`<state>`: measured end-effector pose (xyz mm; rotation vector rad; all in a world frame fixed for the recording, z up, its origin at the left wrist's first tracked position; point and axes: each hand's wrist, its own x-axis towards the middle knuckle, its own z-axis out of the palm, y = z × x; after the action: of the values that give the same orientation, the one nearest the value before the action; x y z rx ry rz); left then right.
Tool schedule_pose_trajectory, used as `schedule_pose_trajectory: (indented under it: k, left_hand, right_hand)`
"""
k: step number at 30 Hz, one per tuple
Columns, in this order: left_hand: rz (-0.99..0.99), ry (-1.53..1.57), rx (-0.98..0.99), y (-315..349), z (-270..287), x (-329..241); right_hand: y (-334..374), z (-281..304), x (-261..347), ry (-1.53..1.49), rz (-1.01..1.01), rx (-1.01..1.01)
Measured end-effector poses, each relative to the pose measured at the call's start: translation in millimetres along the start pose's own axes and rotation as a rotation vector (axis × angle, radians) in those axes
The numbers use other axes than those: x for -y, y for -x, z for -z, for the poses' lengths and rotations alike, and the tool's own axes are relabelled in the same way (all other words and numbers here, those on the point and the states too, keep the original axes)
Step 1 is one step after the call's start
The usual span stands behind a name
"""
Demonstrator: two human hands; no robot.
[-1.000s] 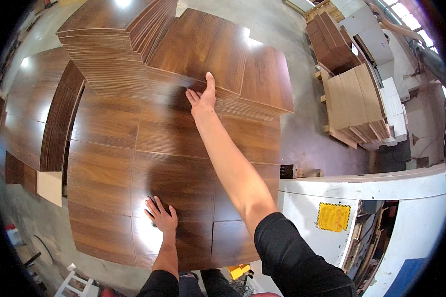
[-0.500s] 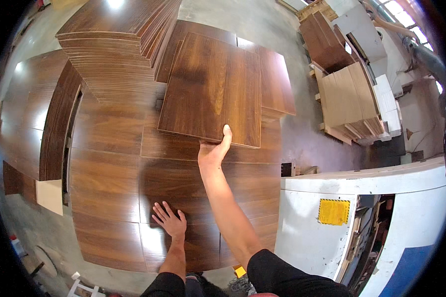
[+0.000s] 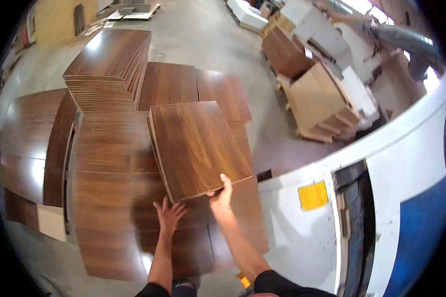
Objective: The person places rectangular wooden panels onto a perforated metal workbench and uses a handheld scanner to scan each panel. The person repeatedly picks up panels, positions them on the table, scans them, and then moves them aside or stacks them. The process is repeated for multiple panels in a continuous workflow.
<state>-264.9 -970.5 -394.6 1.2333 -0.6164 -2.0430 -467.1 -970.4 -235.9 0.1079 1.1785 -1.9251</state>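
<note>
A dark brown wood-grain panel (image 3: pixel 198 148) is raised at a tilt over a wide spread of similar panels. My right hand (image 3: pixel 222 195) grips its near edge toward the right, thumb on the top face and fingers underneath, out of sight. A second edge shows along the panel's left side, so more than one board may be in the grip. Just below the near left corner is my left hand (image 3: pixel 168 214), fingers spread and holding nothing. Whether its fingertips touch that corner I cannot tell. Under both hands lie flat brown panels (image 3: pixel 104 218) set edge to edge.
Beyond on the left rises a tall stack of brown panels (image 3: pixel 109 57). More panels (image 3: pixel 22 133) are piled at the far left. A white machine cabinet (image 3: pixel 292 218) with a yellow label stands at the right. Farther off, cardboard-coloured boards (image 3: pixel 317 94) rest on a pallet.
The panel has come closer to me and turned. My left hand has left the panel surface it lay near and is now by the held panel's near left corner. The head view has shifted.
</note>
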Motion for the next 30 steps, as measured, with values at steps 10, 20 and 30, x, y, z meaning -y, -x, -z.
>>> schedule_pose_trajectory:
  k: [10,20,30]
  left_hand:
    - [0.546,0.015,0.115,230,-41,10]
    - [1.267,-0.275,0.694,486,19,115]
    - [1.192,-0.900,1.419,681,-56,127]
  right_hand:
    - [377,198,68,0.297,0.241,-0.332]
    - [796,224,-4,0.191,0.503,-1.021]
    - [921,185,-162,-0.574,1.089,-1.524]
